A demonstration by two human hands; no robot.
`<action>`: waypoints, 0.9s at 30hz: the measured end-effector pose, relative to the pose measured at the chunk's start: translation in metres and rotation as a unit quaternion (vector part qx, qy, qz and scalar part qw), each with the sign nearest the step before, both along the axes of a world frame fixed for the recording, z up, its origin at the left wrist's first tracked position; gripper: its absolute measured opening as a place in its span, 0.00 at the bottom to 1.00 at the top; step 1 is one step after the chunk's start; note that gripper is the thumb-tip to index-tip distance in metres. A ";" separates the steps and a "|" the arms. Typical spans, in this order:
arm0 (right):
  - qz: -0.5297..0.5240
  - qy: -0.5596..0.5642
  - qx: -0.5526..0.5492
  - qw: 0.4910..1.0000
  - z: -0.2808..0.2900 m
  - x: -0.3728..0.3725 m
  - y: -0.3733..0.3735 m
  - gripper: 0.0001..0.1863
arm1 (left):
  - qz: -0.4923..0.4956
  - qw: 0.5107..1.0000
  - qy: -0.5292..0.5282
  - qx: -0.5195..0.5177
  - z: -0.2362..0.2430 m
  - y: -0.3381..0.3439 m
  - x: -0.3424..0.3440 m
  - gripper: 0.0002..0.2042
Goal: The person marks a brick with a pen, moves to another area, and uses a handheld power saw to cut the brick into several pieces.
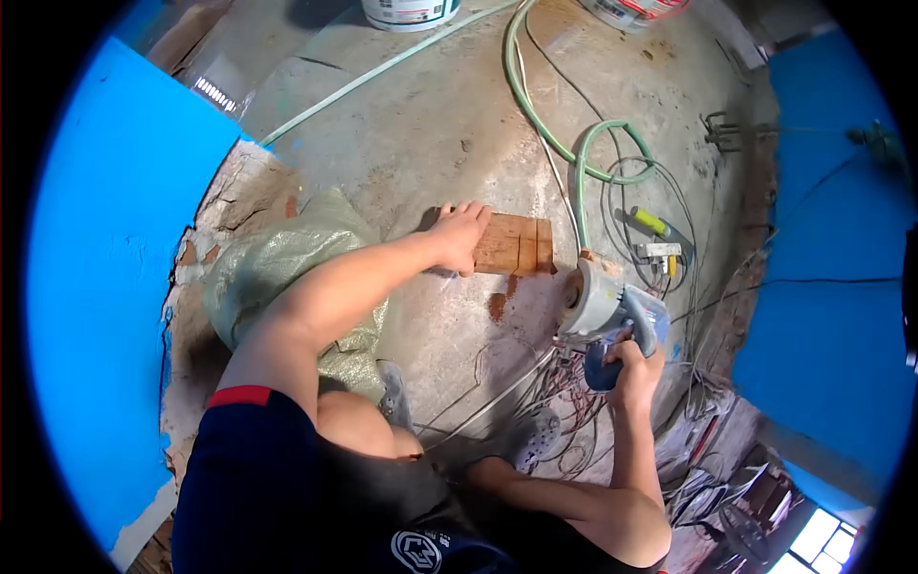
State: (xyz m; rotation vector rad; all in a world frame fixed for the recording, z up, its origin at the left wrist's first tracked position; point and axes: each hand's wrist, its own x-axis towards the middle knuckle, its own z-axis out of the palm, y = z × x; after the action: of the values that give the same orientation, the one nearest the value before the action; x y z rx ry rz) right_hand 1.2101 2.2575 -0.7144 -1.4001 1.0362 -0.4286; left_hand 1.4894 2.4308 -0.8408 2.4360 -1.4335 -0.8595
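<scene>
My left hand (459, 232) grips a wooden board (517, 243) by its left part, fingers over the far edge, as it lies on the concrete floor. Dark lines cross the board's right part. My right hand (634, 369) is closed on the handle of a grey and blue power cutting tool (601, 293), held to the lower right of the board with its round cutting end facing left, apart from the wood. A pale green woven sack (264, 274) bulges under and beside my left forearm. Reddish patches mark the floor just below the board.
A green hose (615, 179) and loose cables loop across the right. A power strip (658, 250) lies near a yellow-green cylinder (647, 221). Two buckets (405, 11) (617, 10) stand at the back. Tangled wires surround my feet. Blue walls (105, 287) with broken lower edges flank both sides.
</scene>
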 end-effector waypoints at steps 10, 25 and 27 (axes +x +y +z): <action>-0.059 -0.040 0.014 0.997 0.014 -0.014 -0.016 0.06 | 0.016 0.964 0.257 0.058 0.027 -0.037 0.071 0.28; 0.026 -0.061 0.002 0.998 0.016 0.029 -0.024 0.06 | -0.010 0.998 0.002 -0.066 0.016 -0.022 0.008 0.21; 0.067 -0.057 -0.045 0.995 0.018 0.042 -0.026 0.07 | -0.009 0.998 -0.015 -0.064 0.015 -0.020 0.002 0.19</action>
State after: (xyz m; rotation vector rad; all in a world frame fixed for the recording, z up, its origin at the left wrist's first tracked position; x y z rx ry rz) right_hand 1.2517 2.2319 -0.6969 -1.4984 0.8334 -0.4568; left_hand 1.4918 2.4107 -0.8256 2.3548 -1.4744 -0.7154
